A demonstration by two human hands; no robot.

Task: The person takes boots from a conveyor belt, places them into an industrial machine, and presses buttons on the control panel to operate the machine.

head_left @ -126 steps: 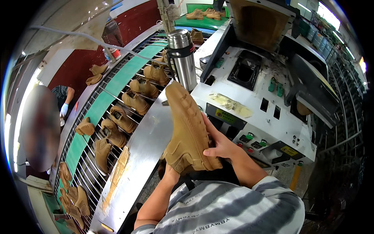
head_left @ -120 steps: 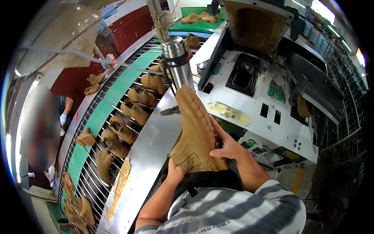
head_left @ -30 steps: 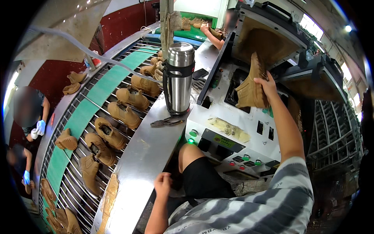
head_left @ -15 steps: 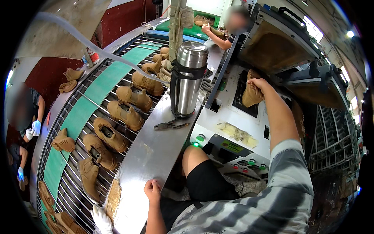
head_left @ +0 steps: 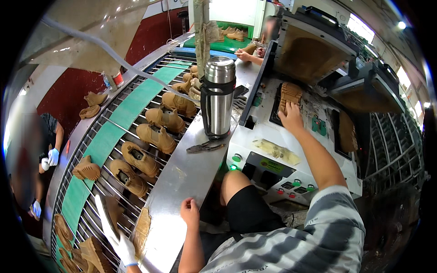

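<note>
Sole up, a tan shoe [head_left: 290, 92] lies in the black-edged recess of the white machine [head_left: 241, 141]. My right hand [head_left: 291, 117] has its bent fingers over the near end of that shoe. My left hand [head_left: 190, 211] is loosely closed at the edge of the metal bench [head_left: 173, 191], with nothing visible in it. Pliers [head_left: 205, 146] and a steel flask [head_left: 218, 104] with a black handle are on the bench beyond it.
Left of the bench, several tan shoes [head_left: 157, 138] sit on a roller conveyor with a green strip [head_left: 104, 132]. A co-worker's gloved hand [head_left: 124, 250] grips a shoe there. Raised lids [head_left: 314, 50] hang over the machine. Other people work at far left and back.
The shoe under my right hand has gone from tilted to flat in the recess, and my grip has moved to its near end. The co-worker's gloved hand has taken hold of a shoe.
</note>
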